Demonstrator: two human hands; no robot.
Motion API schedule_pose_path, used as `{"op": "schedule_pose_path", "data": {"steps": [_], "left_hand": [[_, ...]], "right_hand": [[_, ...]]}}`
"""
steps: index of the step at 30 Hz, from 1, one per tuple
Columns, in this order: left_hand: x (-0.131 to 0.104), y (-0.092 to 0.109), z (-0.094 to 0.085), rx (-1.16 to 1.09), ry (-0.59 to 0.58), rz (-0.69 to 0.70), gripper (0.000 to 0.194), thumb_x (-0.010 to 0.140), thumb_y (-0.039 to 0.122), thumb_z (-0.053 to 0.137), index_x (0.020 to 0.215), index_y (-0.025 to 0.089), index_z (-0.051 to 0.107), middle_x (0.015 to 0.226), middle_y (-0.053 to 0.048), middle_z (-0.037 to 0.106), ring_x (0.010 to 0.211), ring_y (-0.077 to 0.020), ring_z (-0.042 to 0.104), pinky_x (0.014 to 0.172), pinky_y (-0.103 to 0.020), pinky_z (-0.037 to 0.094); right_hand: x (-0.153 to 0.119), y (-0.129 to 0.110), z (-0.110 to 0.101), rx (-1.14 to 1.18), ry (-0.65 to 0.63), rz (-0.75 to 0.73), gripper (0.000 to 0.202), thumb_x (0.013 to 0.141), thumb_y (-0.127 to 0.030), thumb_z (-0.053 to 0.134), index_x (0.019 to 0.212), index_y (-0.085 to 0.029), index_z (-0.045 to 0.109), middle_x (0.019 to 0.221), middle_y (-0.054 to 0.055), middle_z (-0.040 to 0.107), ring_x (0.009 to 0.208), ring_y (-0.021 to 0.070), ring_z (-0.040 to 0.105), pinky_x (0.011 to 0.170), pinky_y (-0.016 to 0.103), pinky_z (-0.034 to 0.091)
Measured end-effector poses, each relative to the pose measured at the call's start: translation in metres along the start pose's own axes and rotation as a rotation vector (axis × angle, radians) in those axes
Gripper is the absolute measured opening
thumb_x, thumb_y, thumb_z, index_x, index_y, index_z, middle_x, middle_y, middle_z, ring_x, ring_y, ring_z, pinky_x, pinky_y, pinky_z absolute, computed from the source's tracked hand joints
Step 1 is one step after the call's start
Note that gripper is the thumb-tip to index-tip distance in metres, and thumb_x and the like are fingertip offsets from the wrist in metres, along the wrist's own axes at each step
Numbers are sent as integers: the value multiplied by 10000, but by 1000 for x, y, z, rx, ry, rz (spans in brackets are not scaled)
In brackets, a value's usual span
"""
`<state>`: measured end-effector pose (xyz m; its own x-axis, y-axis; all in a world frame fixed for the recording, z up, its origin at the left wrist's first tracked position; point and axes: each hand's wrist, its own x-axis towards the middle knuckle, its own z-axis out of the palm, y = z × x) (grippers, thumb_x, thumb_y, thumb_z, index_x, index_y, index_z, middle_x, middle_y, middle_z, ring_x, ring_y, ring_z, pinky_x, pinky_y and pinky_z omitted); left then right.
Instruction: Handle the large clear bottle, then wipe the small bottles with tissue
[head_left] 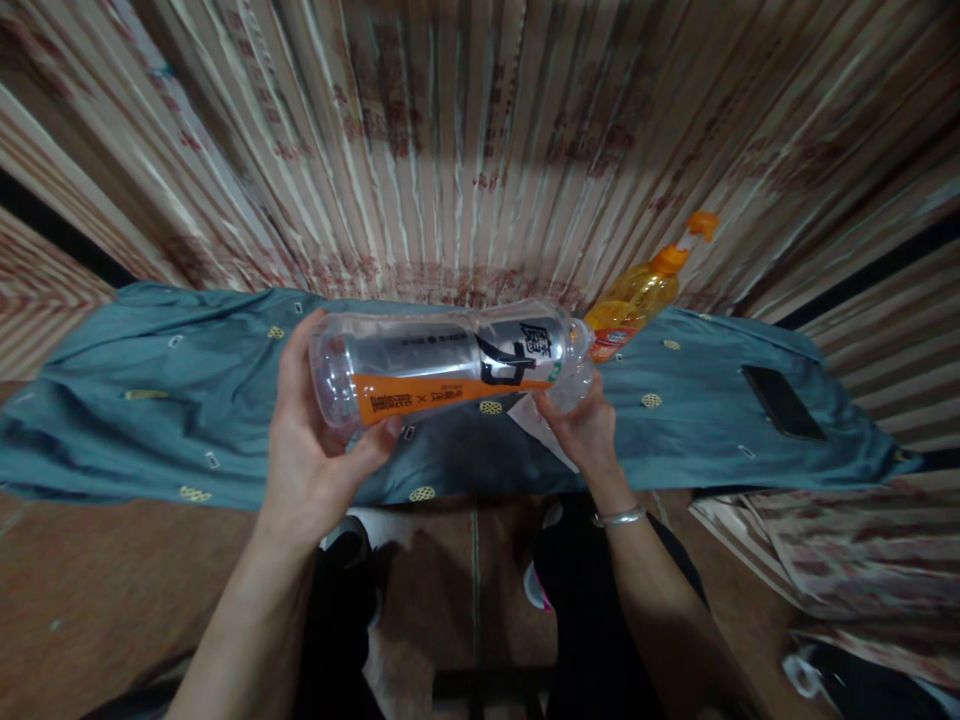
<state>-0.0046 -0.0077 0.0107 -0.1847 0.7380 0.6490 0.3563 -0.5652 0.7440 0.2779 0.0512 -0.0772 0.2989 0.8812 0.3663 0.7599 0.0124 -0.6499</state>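
Observation:
A clear plastic bottle [450, 358] with an orange and silver label lies sideways in the air above the green cloth. My left hand [311, 450] is wrapped round its base end, the thumb below the label. At the neck end, my right hand [585, 425] grips the bottle, with a silver bangle on the wrist. Just behind the right hand stands a spray bottle [634, 300] of yellow liquid with an orange nozzle. A white paper [540, 430] lies on the cloth, partly hidden by my right hand.
The green patterned cloth [202, 400] covers a narrow table. On its right part lies a black phone [782, 402]. A pleated curtain [450, 150] hangs close behind the table. My legs and shoes are below the front edge, and a dark bundle [870, 685] lies at the lower right.

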Motion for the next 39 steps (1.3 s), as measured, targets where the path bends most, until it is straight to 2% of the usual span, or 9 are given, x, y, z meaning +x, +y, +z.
{"op": "schedule_pose_path", "data": {"steps": [9, 21, 29, 39], "left_hand": [[-1, -4, -1, -7, 11, -7, 908, 618, 470, 906, 1424, 265, 543, 1338, -86, 614, 1218, -264, 617, 962, -392, 596], [-2, -7, -2, 12, -28, -22, 915, 669, 522, 861, 1463, 277, 479, 1396, -92, 572, 1263, -294, 592, 1095, -491, 505], [-2, -7, -2, 5, -19, -10, 942, 654, 511, 875, 1472, 277, 471, 1358, -87, 590, 1207, -281, 614, 1046, -466, 543], [-2, -8, -4, 45, -1, 1, 982, 626, 521, 889, 1477, 262, 474, 1441, -102, 529, 1273, -275, 574, 1083, -455, 511]], "right_hand": [[0, 0, 0, -3, -8, 1, 785, 730, -548, 715, 1361, -129, 511, 1146, 192, 747, 1012, 367, 732, 835, 464, 575], [0, 1, 0, -5, 11, -15, 768, 741, -565, 705, 1353, -140, 518, 1157, 187, 748, 996, 359, 735, 808, 449, 576], [0, 0, 0, -9, 2, -15, 788, 731, -533, 733, 1365, -119, 515, 1161, 203, 747, 1023, 376, 734, 837, 473, 583], [0, 3, 1, -9, 2, -13, 780, 746, -552, 716, 1361, -129, 490, 1162, 203, 741, 1012, 367, 733, 835, 460, 578]]}}
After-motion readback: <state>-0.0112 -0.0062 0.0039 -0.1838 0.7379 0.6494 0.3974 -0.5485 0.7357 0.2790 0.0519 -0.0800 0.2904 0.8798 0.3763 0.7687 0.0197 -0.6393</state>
